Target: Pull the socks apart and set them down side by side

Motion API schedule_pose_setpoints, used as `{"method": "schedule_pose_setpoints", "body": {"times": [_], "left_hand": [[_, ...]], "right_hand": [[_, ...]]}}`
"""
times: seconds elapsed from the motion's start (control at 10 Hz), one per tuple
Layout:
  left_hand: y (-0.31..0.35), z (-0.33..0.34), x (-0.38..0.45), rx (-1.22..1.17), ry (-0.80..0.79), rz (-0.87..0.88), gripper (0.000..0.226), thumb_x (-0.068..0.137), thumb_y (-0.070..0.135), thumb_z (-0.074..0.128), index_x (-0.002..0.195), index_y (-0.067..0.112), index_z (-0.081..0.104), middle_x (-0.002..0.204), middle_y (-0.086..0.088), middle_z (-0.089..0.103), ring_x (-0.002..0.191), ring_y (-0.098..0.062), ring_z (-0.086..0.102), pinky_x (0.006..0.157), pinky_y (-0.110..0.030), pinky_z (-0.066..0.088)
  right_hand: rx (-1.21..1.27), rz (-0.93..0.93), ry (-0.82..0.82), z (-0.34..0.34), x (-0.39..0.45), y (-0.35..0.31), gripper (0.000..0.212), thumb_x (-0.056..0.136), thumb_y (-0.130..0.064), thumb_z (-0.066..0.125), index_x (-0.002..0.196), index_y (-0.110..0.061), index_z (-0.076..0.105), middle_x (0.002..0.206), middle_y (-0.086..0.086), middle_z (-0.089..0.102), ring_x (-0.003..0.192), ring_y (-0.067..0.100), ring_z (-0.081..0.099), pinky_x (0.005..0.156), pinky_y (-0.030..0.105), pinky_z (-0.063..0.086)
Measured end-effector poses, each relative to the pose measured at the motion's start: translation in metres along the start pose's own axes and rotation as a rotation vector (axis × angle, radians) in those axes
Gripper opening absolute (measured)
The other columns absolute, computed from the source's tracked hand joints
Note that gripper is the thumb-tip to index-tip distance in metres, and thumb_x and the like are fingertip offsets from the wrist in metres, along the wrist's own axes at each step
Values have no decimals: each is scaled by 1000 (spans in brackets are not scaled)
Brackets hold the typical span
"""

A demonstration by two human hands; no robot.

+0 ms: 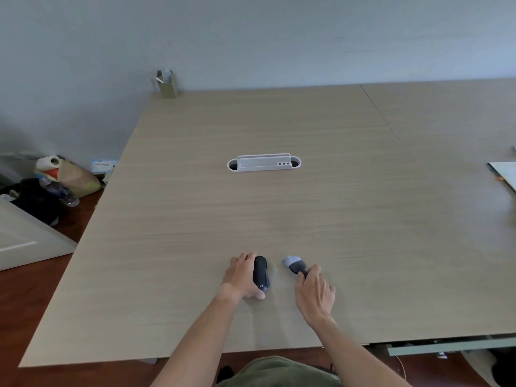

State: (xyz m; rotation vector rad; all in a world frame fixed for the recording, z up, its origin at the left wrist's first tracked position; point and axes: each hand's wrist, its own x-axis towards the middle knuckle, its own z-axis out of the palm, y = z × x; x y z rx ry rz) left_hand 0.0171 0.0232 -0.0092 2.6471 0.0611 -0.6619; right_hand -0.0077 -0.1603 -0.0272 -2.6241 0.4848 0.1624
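Gripping the dark mouse point(261, 272) low centre on the surface point(251, 213), the left hand point(242, 276) should steady it while the right hand point(314, 290), pinching a grey brush point(294, 265) just beside, sweeps gently

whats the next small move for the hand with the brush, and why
Probably bring the right hand leftward so the small grey-bristled brush it grips meets the dark computer mouse. The left hand holds that mouse tipped on its side on the pale wood-grain table, and the bristles point toward it with a small gap between.
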Motion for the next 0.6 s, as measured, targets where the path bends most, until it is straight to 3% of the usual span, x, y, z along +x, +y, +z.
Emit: {"method": "schedule_pose_setpoints", "body": {"times": [0.2,0.5,0.6], "left_hand": [[2,1,0,11,-5,4,106,49,36,88,139,18,36,131,1,44,120,-28,39,95,-42,49],[2,0,-1,24,-8,14,107,51,33,88,142,21,33,136,2,42,122,-28,37,94,-43,50],[3,1,-7,-4,-7,35,122,49,37,86,149,22,18,149,2,25,130,-31,32,98,-45,47]], "right_hand": [[-40,77,-69,10,-4,-6,21,90,-33,48,97,-14,51,102,2,62,99,24,58,84,38,41],[-42,53,-156,3,-6,-3,46,87,-60,45,96,-16,53,99,2,64,94,23,60,87,41,40],[114,9,-89,-34,-8,-13,45,89,-57,43,104,-17,54,108,3,61,98,22,57,89,41,37]]}}
